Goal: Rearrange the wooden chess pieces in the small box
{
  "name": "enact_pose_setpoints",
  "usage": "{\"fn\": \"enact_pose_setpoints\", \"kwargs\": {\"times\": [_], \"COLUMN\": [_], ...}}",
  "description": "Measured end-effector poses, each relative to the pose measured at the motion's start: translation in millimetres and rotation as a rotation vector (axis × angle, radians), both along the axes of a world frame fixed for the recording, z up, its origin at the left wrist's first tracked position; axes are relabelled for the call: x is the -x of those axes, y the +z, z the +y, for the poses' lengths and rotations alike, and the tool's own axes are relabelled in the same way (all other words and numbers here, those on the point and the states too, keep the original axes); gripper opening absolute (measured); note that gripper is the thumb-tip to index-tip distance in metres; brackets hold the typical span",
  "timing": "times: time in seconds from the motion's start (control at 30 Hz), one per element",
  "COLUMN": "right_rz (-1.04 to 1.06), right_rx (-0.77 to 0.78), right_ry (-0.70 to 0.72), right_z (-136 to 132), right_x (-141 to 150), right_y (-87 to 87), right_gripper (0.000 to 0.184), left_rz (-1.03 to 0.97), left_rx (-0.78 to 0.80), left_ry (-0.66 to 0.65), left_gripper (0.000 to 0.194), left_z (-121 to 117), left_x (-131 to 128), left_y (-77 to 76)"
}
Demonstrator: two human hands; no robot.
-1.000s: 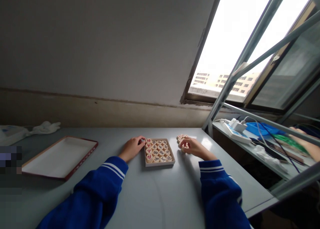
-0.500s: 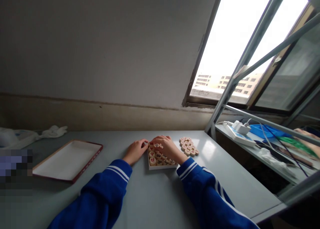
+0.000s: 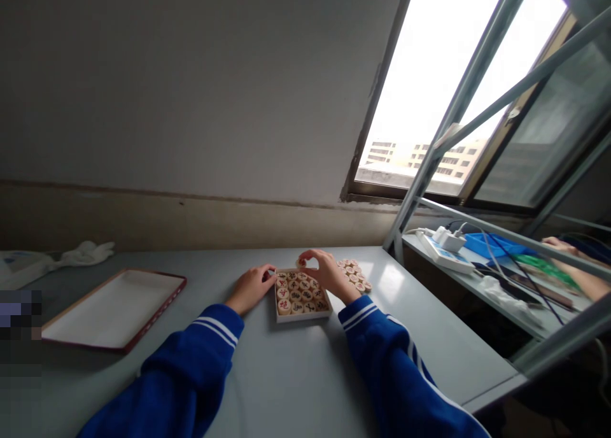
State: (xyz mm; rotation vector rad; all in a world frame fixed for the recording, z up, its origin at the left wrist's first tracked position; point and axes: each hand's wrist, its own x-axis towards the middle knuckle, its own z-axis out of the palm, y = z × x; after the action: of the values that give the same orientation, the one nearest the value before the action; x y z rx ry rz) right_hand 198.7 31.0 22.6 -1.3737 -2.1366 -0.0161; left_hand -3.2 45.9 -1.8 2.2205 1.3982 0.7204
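Note:
A shallow white box (image 3: 302,318) filled with round wooden Chinese chess pieces (image 3: 296,296) stands on the grey desk, the pieces marked in red and dark characters. At its back left corner, my left hand (image 3: 251,288) is closed, thumb and forefinger on the rim. My right hand (image 3: 329,274) reaches over the box's right side and pinches one chess piece (image 3: 300,263) just past the back edge. More pieces (image 3: 354,274) lie in a tight group to the right, partly hidden behind that hand.
Off to the left lies an upturned box lid (image 3: 121,304) with a dark red edge. A white glove (image 3: 88,253) rests by the wall. Metal bed-frame bars (image 3: 429,164) border the desk on the right; past them are a power strip (image 3: 446,252) and another person's arm (image 3: 582,272).
My right hand has drawn back from over the box toward its far edge with a chess piece, uncovering more of the rows. My left hand stays at the corner. The view has shifted slightly.

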Motion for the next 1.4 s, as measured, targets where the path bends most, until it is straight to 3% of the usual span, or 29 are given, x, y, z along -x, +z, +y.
{"fn": "enact_pose_setpoints", "kwargs": {"times": [0.13,0.3,0.4,0.6,0.7,0.93,1.1,1.2,1.3,1.4], "right_rz": [-0.108,-0.236,-0.182,-0.077,-0.112,-0.032,0.015,0.028,0.011,-0.052], "right_rx": [0.027,0.079,0.087,0.185,0.222,0.181,0.163,0.100,0.021,0.078], "right_ry": [-0.254,-0.408,-0.342,0.160,0.250,0.178,0.172,0.170,0.021,-0.116], "right_z": [-3.2,-5.6,-6.5,-16.1,-20.3,-20.0,-18.5,-14.9,-9.5,-5.3], "right_x": [-38.4,-64.4,-57.5,-6.6,13.5,32.4,32.9,11.6,-22.5,-53.1], "right_y": [-1.7,-7.5,-4.5,8.7,6.9,-5.0,-0.6,4.2,3.7,-3.5], "right_gripper": [0.017,0.012,0.016,0.029,0.034,0.029,0.024,0.022,0.013,0.010], "left_rz": [0.006,0.003,0.001,-0.008,-0.010,-0.021,-0.015,0.001,0.008,0.006], "left_rx": [0.001,-0.001,0.004,-0.017,-0.019,-0.029,-0.031,-0.027,-0.019,-0.008], "left_ry": [0.008,0.012,0.012,0.008,0.004,-0.011,-0.015,-0.016,-0.006,0.001], "left_gripper": [0.027,0.026,0.026,0.027,0.026,0.027,0.027,0.027,0.027,0.027], "left_z": [-0.2,0.1,0.8,-0.1,-1.2,0.5,1.5,1.4,1.2,1.0], "left_x": [-0.3,-0.7,-0.7,0.1,0.0,-0.2,0.1,-0.1,-0.3,-0.6], "left_y": [-0.3,-1.5,-2.5,-1.9,-0.9,-2.9,-3.6,-3.8,-3.8,-3.2]}}
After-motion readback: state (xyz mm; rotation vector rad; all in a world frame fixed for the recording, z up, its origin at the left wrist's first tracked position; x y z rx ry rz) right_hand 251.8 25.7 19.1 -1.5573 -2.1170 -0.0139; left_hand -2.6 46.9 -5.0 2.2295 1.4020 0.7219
